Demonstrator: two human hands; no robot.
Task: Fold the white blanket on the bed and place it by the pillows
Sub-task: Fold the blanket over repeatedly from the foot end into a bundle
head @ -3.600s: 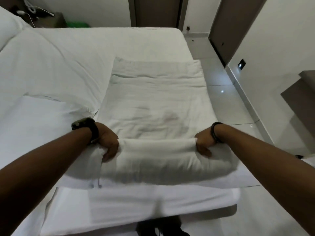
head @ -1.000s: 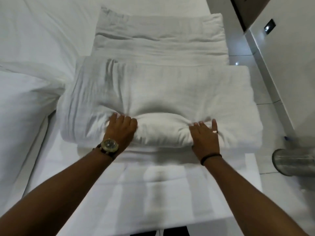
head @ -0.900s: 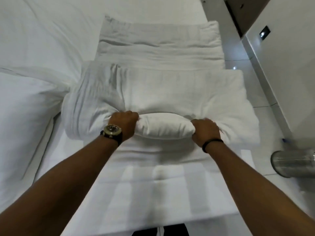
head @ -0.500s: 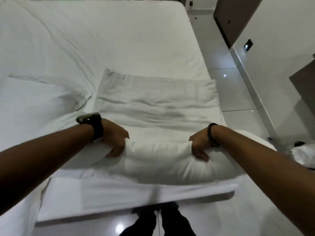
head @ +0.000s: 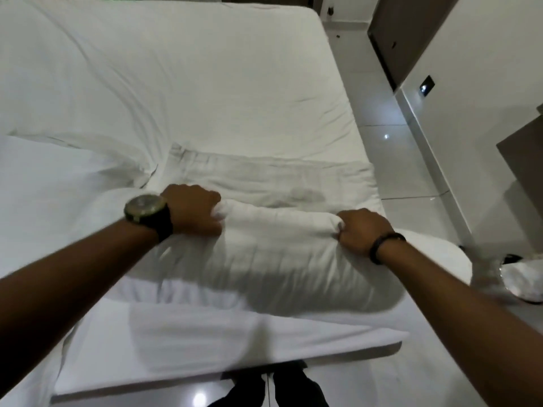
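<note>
A person's left hand [head: 192, 210] and right hand [head: 363, 230], fingers curled tight, each grip one end of a rolled fold of the thick white quilted blanket [head: 279, 254], which lies at the near right corner of the white-sheeted bed [head: 191, 83].

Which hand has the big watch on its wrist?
The left hand: a large round watch sits on that wrist, while the right hand wears only a thin dark band.
</note>
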